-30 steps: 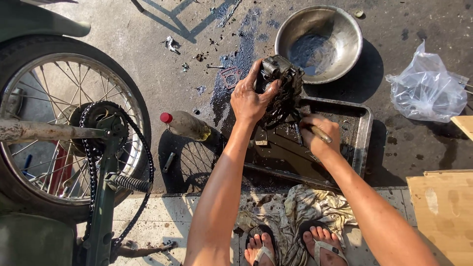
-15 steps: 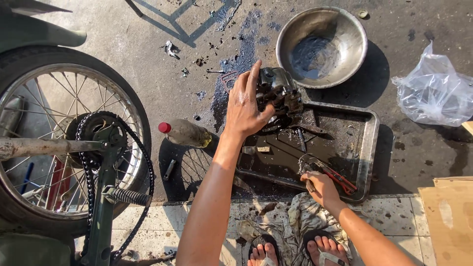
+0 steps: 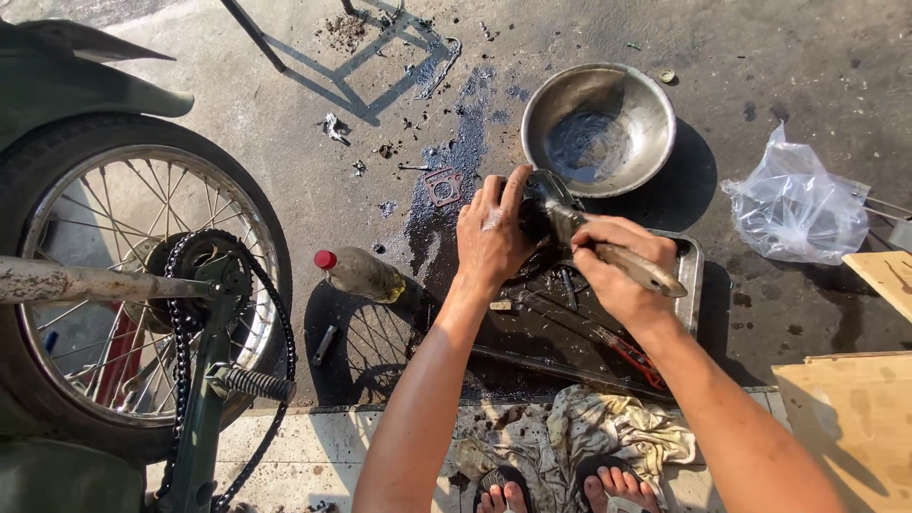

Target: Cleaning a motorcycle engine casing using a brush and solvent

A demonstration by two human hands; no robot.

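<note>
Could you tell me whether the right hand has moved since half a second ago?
Yes. The right hand has risen from the near edge of the oily tray towards the metal bowl, gripping a tool.

A dark, greasy metal engine part (image 3: 541,214) stood held upright over the far left corner of a black, oil-stained metal tray (image 3: 689,275). A worn, pale-handled tool (image 3: 622,261) pressed against its right side, slanting down to the right.

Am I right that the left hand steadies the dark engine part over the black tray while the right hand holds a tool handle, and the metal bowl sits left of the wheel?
Not quite. The head view shows the metal bowl right of the wheel, beyond the black tray. Left hand on engine part, right hand on tool handle: correct.
</note>
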